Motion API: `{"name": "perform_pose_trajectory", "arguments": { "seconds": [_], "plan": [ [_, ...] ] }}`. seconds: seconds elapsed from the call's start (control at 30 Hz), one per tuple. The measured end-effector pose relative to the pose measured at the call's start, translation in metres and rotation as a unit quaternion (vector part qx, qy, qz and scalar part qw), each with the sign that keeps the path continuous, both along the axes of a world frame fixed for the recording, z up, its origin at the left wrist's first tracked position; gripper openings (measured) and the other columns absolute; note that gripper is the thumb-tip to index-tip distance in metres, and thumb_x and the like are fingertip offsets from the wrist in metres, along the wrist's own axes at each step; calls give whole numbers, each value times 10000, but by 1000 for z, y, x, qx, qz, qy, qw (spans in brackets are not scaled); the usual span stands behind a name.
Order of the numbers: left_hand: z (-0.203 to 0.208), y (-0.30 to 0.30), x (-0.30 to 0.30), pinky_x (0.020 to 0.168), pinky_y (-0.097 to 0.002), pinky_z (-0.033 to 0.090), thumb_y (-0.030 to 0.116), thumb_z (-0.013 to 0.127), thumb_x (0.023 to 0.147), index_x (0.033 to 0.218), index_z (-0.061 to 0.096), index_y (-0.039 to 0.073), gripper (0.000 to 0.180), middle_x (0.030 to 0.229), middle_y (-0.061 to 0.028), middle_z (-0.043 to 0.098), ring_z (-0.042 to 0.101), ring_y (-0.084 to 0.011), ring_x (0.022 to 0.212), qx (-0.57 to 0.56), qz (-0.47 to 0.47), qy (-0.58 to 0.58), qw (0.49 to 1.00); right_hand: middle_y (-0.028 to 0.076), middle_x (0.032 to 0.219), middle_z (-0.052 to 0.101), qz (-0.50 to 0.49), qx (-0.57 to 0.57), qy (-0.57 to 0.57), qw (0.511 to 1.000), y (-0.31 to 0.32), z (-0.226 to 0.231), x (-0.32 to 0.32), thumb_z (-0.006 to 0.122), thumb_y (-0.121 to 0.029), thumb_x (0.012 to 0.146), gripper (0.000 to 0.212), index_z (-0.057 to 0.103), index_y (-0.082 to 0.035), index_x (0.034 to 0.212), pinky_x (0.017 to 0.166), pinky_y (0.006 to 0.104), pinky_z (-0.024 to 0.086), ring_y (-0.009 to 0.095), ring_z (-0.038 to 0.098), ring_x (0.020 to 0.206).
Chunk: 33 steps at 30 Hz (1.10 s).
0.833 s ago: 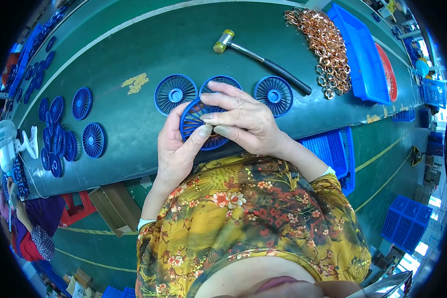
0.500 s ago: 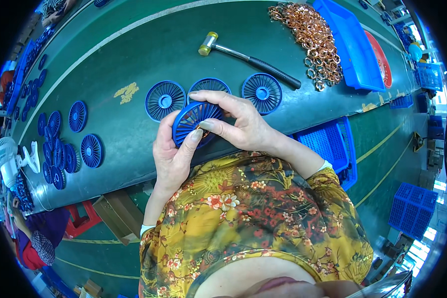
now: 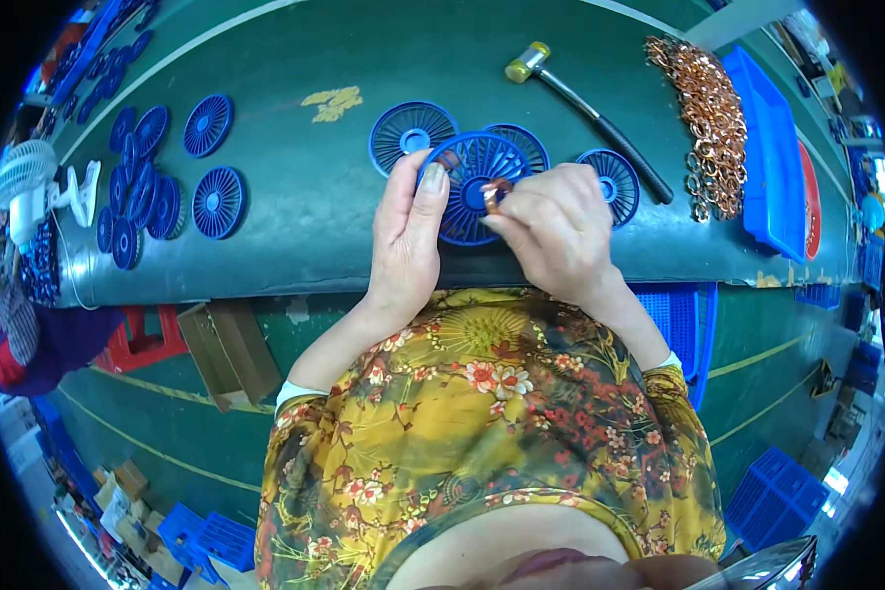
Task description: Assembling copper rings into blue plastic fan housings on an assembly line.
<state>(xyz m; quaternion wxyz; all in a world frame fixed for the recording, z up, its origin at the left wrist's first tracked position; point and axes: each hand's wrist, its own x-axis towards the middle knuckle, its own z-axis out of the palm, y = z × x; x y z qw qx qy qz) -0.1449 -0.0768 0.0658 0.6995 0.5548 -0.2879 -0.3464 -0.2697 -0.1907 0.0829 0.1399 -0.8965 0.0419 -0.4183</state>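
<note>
Broadly, the green table [image 3: 295, 236] spreads out ahead, with a blue tray [image 3: 772, 167] toward its right end, a heap of copper-coloured rings [image 3: 703, 118] just beside that, a hammer [image 3: 590, 118] lying near the heap, and loose wheels [image 3: 413, 136] beyond the hands. The left hand [image 3: 409, 236] grips the near-left rim of a spoked blue wheel [image 3: 472, 162], held face-up at the table's near edge, thumb on top. The right hand [image 3: 563, 231], somewhat blurred, pinches one copper ring [image 3: 492, 197] narrowly between thumb and fingers, just over the wheel's hub; whether ring and hub touch, I cannot tell. With so small a pinch, the ring could slip and drop through or roll off, and a tilted wheel, held only on one side, could let it meet the hub crooked. Half a second ago both hands were on the wheel, which was tipped more; now the right has left the rim, and the ring shows plainly.
</note>
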Motion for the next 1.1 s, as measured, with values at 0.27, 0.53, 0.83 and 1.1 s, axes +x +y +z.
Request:
{"name": "perform_pose_trajectory", "arguments": {
  "seconds": [0.27,0.53,0.83,1.1],
  "plan": [
    [10,6,1,908,-266,430,159,452,1009,1198,450,20,235,1076,-44,553,519,-90,965,-46,-55,173,982,59,764,627,4,-4,-19,1000,1,3,2,764,-71,719,205,606,-63,849,642,354,431,231,585,680],
    [6,6,-5,859,-258,449,-19,494,917,1150,386,13,259,1065,-70,536,518,-86,962,-101,-31,126,986,54,785,627,3,-25,31,999,3,11,12,746,-25,696,211,599,-61,843,638,354,428,238,589,698],
    [-11,8,-5,675,-257,466,22,540,886,1076,393,7,241,914,-61,554,511,-76,770,-24,20,-56,998,94,821,609,-36,52,172,983,14,16,17,687,-6,742,150,570,-35,832,660,375,427,277,578,739],
    [5,5,0,973,-310,434,-16,520,888,1399,286,-8,562,1230,-125,524,539,-163,1106,-54,-22,46,997,28,868,604,-99,40,59,992,13,6,15,748,-166,717,332,652,-78,1022,696,375,388,224,547,788]
  ]
}}
